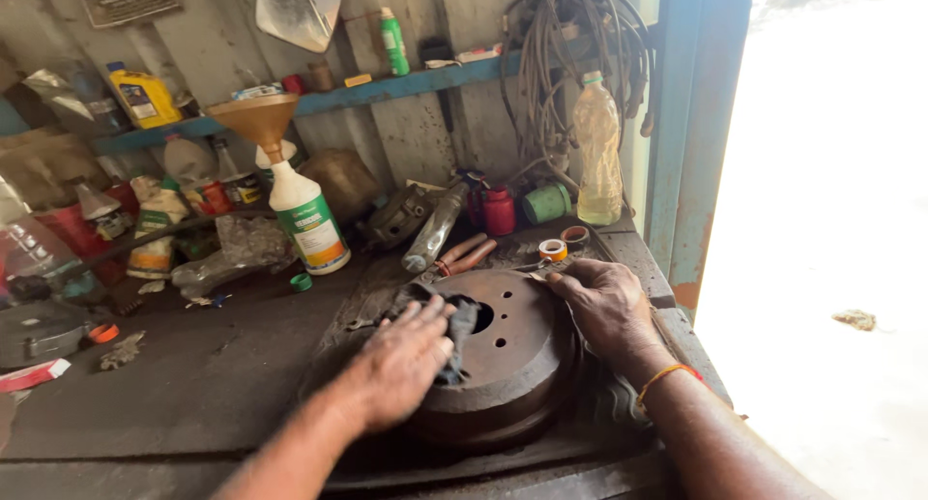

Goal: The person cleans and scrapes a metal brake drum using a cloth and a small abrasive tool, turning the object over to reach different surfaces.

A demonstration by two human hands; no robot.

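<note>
Two bare hands rest on one rusty round metal drum (pixel 512 365) that lies flat near the right front corner of the dark workbench (pixel 193 384). Left hand (pixel 401 360) lies palm down with fingers spread, pressing a dark rag (pixel 462 326) against the drum's top face; the rag covers part of the centre hole. Right hand (pixel 604 307) is laid open over the drum's far right rim, fingers curled on the edge, not closed around anything; an orange thread band (pixel 667 376) circles that wrist. Hands are apart, one on each side of the drum. At least two small bolt holes show on the drum face; others may lie under the rag. Behind the drum: one small roll of tape (pixel 553 250), one pair of pliers with reddish handles (pixel 466 255), one red can (pixel 499 211), one green cup (pixel 547 203). One white bottle with a green label (pixel 306 220), carrying an orange funnel (pixel 255 119), stands toward the back edge. One tall clear bottle of yellowish liquid (pixel 598 152) stands at the back right corner under a bundle of hanging cables (pixel 570 45). Left back corner clutter is blurred and hard to sort; the front edge of the drum is partly hidden by the left forearm.
</note>
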